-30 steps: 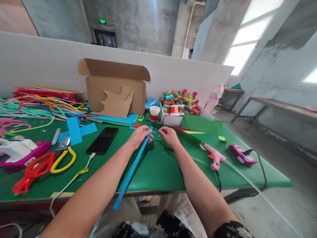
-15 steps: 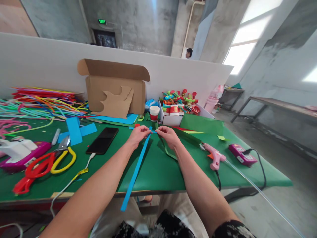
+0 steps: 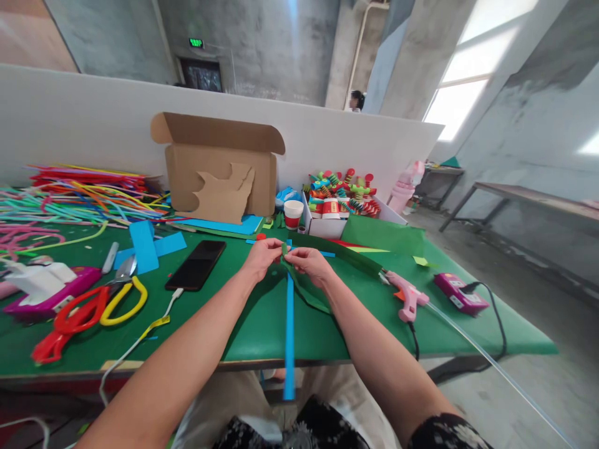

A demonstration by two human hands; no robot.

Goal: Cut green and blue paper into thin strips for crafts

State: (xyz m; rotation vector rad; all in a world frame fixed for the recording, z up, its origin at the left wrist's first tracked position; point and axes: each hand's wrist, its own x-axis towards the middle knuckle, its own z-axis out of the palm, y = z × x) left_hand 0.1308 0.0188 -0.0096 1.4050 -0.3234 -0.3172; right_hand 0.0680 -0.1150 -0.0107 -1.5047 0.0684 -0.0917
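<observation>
My left hand and my right hand meet above the middle of the table, fingertips pinched close together. Between them is the end of a green paper strip, folded over the blue paper strips. One long blue paper strip hangs down toward me past the table edge. Another blue strip sticks out sideways behind my right hand. The rest of the green strip curves down under my right wrist. My fingers partly hide where the strips cross.
A pink glue gun and a purple power socket lie to the right. Red and yellow scissors, a phone and blue paper pieces are on the left. Behind stand a cardboard box, a paper cup and a box of colourful toys.
My right hand has moved left against my left hand, bringing the green strip's end over the blue ones. The long blue strip has swung from slanting to hanging straight toward me.
</observation>
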